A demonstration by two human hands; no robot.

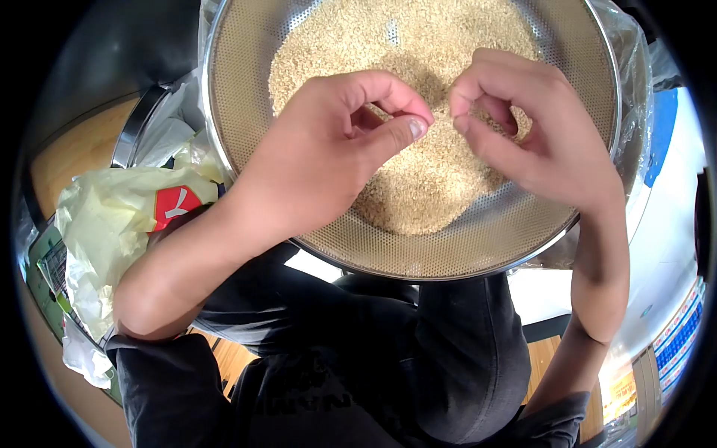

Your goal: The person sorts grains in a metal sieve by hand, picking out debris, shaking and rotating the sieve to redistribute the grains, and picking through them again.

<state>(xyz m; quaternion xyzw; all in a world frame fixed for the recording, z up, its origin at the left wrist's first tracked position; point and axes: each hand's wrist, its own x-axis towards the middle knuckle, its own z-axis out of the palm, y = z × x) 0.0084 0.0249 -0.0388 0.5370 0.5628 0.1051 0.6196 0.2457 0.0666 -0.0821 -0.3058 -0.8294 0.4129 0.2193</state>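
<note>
A wide round metal sieve (336,243) with a perforated wall holds a layer of small tan grains (418,198). Over the grains, my left hand (340,138) has its thumb and index finger pinched together. My right hand (534,123) faces it from the other side, thumb and fingertips also pressed together. A small gap separates the two pinches. Whatever lies between the fingertips, if anything, is too small to make out. Both hands appear raised above the grains, casting shadows on them.
At the left hangs a pale yellow plastic bag (104,216) with a red label (175,205). Clear plastic (635,97) shows behind the sieve's right rim. My dark-trousered legs (470,343) are below the sieve. Blue-and-white packaging (680,343) sits at the lower right.
</note>
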